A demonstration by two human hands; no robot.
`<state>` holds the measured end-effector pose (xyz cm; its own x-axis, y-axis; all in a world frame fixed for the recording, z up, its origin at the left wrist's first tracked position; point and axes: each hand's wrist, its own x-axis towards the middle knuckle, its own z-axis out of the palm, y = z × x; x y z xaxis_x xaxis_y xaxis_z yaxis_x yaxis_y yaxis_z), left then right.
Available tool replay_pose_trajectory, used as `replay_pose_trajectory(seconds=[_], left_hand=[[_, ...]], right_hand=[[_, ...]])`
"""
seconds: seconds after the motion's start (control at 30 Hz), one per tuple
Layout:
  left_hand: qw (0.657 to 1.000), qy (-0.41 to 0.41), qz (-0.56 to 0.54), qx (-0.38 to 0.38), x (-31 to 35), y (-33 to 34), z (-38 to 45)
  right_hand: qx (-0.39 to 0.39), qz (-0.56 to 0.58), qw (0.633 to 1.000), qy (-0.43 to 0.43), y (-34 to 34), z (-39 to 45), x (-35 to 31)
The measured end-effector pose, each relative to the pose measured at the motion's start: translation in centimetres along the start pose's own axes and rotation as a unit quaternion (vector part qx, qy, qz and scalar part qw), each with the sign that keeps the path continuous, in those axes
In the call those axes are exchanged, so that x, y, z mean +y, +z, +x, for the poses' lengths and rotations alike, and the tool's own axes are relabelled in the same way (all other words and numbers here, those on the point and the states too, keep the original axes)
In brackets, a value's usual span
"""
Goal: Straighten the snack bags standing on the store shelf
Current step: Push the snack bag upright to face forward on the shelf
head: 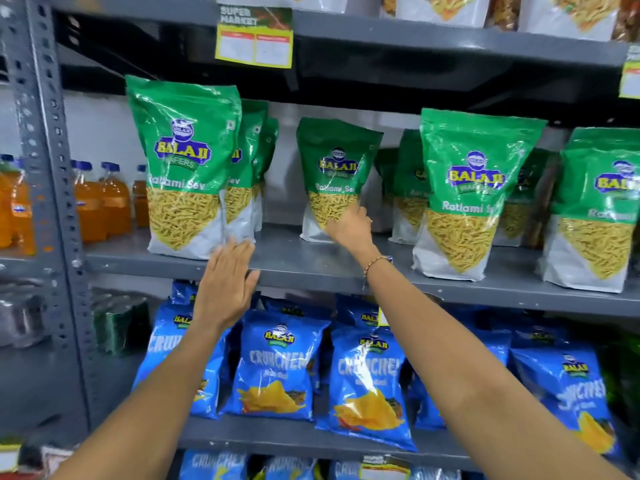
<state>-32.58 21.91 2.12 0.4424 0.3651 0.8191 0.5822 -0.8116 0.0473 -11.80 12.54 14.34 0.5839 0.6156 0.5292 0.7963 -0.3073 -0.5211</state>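
Observation:
Green Ratlami Sev bags stand along the grey middle shelf [311, 268]. A front bag [185, 161] stands at the left with more behind it. A bag set further back [334, 168] stands in the middle, tilted slightly. Another front bag [467, 188] stands to the right, and one more [599, 209] at the far right. My right hand [351, 226] reaches in and touches the lower front of the middle bag; whether it grips it I cannot tell. My left hand [227, 278] is flat with fingers apart, just below the left bag's bottom right corner, holding nothing.
Blue Crunchex bags [277, 368] fill the shelf below. Orange drink bottles [104, 202] stand on the neighbouring rack at left, beyond the perforated grey upright [52, 168]. A yellow price tag [254, 39] hangs from the upper shelf. More snack bags sit above.

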Motion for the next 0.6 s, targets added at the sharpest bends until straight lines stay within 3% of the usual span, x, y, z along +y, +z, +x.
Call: replay_pose_trajectory(seconds=[0.43,0.6], left_hand=[[0.992,0.044,0.028,0.113,-1.4,2.5,-0.1],[0.987,0.054,0.040,0.144,-1.6,3.0,0.0]], right_hand=[[0.003,0.117,0.985,0.124,5.2,3.9,-0.6],[-0.002,0.093,0.985,0.142,6.0,4.7,-0.6]])
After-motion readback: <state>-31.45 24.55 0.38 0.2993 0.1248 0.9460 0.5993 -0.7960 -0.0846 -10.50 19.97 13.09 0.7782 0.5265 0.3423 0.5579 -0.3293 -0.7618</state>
